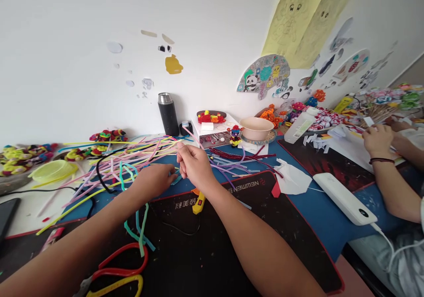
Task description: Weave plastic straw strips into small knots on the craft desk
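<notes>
Over the back part of a black desk mat, my left hand point(154, 180) is closed, its fingertips pinched at a short teal pipe cleaner point(177, 178). Close on its right, my right hand point(195, 165) is curled with thumb against fingers; whatever it may hold is hidden. Teal and mint pipe cleaners point(143, 230) lie on both sides of my left forearm. A yellow tool with an orange tip point(198, 203), perhaps a glue gun, lies below my right hand. Red-and-yellow-handled scissors point(124, 271) rest at the lower left.
Behind my hands spreads a pile of pink and yellow pipe cleaners point(115, 162), with purple ones point(228, 166) to the right. A black thermos point(168, 115), a beige bowl point(256, 129) and a white box stand by the wall. A white power bank point(344, 198) lies near another person's hands point(379, 142).
</notes>
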Demonstrator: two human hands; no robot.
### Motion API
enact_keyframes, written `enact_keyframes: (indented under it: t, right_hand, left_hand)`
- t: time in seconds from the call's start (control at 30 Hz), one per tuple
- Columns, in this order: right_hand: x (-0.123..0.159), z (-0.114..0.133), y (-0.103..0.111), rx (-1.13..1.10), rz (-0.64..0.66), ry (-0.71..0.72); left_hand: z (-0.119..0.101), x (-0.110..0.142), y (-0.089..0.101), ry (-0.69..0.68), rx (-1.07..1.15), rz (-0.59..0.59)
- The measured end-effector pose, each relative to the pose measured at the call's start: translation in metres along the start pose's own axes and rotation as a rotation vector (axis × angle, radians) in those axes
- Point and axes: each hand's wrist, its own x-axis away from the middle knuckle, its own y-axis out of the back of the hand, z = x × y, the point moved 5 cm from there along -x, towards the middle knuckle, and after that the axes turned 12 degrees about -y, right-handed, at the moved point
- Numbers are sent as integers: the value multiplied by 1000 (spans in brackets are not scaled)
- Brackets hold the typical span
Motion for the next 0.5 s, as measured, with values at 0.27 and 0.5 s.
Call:
enact_keyframes:
  t: [0.27, 0.5]
  right_hand:
    - [1, 2, -2, 13, 15, 0]
    - [4, 3, -4, 69, 12, -4]
  left_hand:
    - [11, -1, -6, -54, 77, -19]
    - [34, 8, 0, -17, 259, -190]
